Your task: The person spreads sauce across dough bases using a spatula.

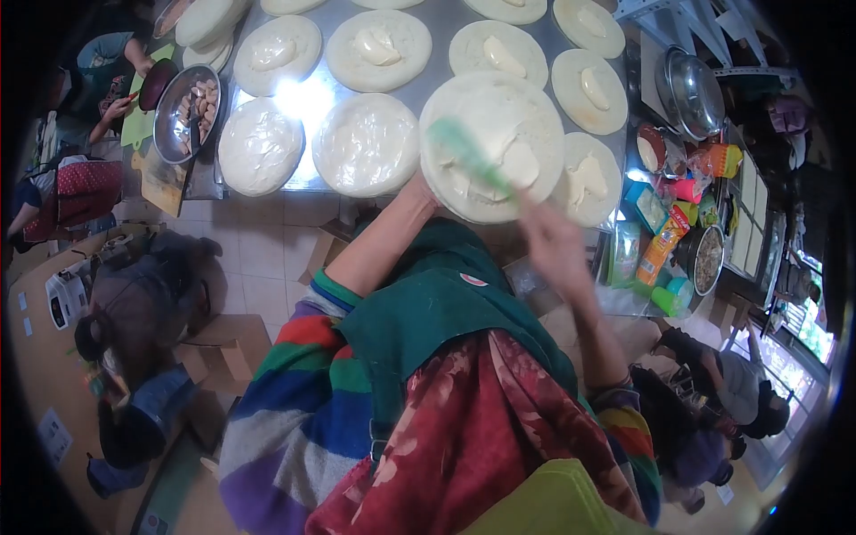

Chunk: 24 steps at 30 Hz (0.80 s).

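My left hand (425,193) is under a pale round flatbread (520,102), holding it up above the table; most of its fingers are hidden beneath. In my right hand (555,234), blurred by motion, is a green spatula (468,153) whose blade lies on the flatbread. A creamy white spread (519,163) sits in a lump on that round. To the left, two rounds (366,144) have a glossy coat over their tops. Several others, such as one round (499,53) behind, carry an unspread dollop in the middle.
The metal table (303,169) ends close to my apron. At left stand a steel bowl (185,111) of chunks and a wooden board (160,183). Packets and cups (664,241), a bowl (707,259) and a steel pot (691,94) are at right. Other people (89,192) work on both sides.
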Each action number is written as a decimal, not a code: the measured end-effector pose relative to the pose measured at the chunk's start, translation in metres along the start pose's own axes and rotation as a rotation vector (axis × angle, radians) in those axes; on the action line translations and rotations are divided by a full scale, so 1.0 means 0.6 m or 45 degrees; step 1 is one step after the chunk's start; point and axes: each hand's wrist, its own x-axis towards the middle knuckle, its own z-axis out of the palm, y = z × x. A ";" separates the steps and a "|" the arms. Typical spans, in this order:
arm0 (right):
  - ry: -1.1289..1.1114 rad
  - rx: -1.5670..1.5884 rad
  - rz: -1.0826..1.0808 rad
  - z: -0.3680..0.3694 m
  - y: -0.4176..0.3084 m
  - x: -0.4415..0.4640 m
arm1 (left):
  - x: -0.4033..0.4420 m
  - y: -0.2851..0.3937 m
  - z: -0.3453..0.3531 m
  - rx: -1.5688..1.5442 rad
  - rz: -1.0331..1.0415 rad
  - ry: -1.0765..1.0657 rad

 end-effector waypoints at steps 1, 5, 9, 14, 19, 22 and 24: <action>-0.143 0.054 0.049 -0.005 -0.026 -0.014 | -0.003 0.001 -0.007 0.065 0.064 0.028; 0.005 0.274 0.152 -0.036 0.001 -0.004 | -0.012 0.015 -0.032 0.033 -0.044 0.092; 0.054 0.124 0.089 -0.022 0.024 -0.006 | -0.006 0.011 -0.005 -0.076 -0.038 0.042; -0.128 0.151 -0.025 -0.029 -0.011 -0.031 | -0.014 0.019 -0.014 -0.002 0.005 0.124; 0.041 0.068 0.131 -0.025 0.029 -0.015 | 0.000 0.029 -0.016 -0.156 0.029 0.096; -0.237 0.111 -0.009 -0.027 -0.042 -0.046 | -0.007 0.045 -0.027 -0.112 0.048 0.038; -0.024 0.166 -0.073 -0.028 -0.003 -0.038 | -0.016 0.047 -0.029 -0.086 0.041 0.004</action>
